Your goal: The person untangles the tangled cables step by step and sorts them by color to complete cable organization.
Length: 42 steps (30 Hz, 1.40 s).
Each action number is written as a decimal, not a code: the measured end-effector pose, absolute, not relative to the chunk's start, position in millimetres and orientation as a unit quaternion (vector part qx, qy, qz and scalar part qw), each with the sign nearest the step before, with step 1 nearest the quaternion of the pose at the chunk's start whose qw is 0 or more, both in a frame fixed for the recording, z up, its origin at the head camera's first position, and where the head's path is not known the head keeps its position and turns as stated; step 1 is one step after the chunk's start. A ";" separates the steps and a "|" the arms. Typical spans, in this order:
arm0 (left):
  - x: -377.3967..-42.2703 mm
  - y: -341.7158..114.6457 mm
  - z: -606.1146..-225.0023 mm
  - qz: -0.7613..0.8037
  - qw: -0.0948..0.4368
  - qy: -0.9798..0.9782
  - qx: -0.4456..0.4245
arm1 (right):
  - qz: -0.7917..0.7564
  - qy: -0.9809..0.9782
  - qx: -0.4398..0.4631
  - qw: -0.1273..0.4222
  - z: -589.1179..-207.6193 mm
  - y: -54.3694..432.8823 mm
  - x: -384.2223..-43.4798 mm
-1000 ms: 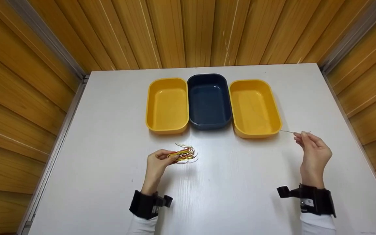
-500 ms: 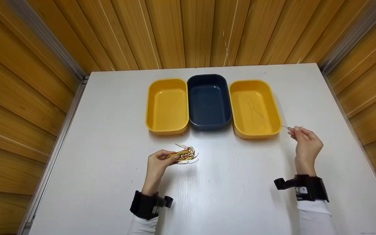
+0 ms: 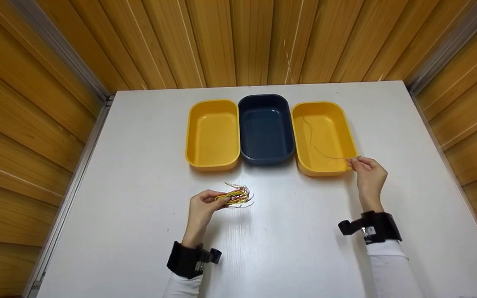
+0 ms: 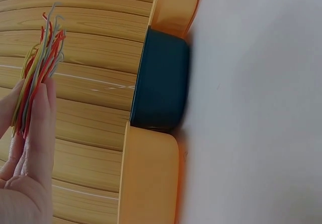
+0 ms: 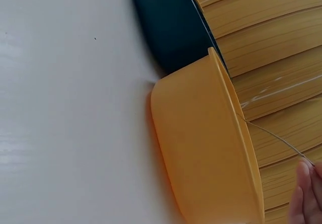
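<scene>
At the table's front left, my left hand (image 3: pixel 201 207) pinches a bundle of thin coloured wires (image 3: pixel 235 196) between thumb and fingers. In the left wrist view the bundle shows red, yellow and grey strands with bent ends pointing up. My right hand (image 3: pixel 372 179) is at the near right corner of the right yellow bin (image 3: pixel 333 140), its fingertips pinching one end of a single thin grey wire (image 3: pixel 311 142). That wire trails in a curve over the bin's inside. In the right wrist view it runs from the fingertips (image 5: pixel 304 173) across the bin's rim.
A dark blue bin (image 3: pixel 266 132) stands between the right yellow bin and a left yellow bin (image 3: pixel 213 136), side by side toward the back of the white table (image 3: pixel 139 186). Wood-patterned panels (image 3: pixel 251 41) enclose the back and sides.
My right hand has moved left and slightly away from me, bringing the wire from beside the right yellow bin to over it. The left hand has barely moved and still holds the bundle.
</scene>
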State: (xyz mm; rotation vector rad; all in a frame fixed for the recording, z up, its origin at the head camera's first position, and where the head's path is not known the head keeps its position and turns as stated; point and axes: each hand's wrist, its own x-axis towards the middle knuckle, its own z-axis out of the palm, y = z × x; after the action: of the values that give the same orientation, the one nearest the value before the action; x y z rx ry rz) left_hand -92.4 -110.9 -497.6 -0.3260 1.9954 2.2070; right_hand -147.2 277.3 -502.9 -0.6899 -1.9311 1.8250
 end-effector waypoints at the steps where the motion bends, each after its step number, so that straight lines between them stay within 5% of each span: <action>1: -92.4 -110.7 -497.9 0.735 0.075 0.665 -0.109 | 0.648 -0.696 -0.242 0.193 -503.9 276.3 -148.5; 14: -93.4 -107.0 -500.2 0.735 0.082 0.666 -0.100 | 0.556 -0.793 -0.203 0.143 -516.2 271.7 -156.6; 42: -95.6 -96.8 -496.0 0.748 0.074 0.654 -0.084 | 0.386 -0.900 -0.133 0.152 -516.6 268.0 -159.1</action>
State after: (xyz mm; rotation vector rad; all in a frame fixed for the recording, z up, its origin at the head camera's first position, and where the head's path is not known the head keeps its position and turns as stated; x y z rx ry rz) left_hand -95.6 -96.8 -496.0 -0.2520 1.9622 2.2469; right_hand -159.1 268.0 -516.6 -0.3819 -2.5831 1.1083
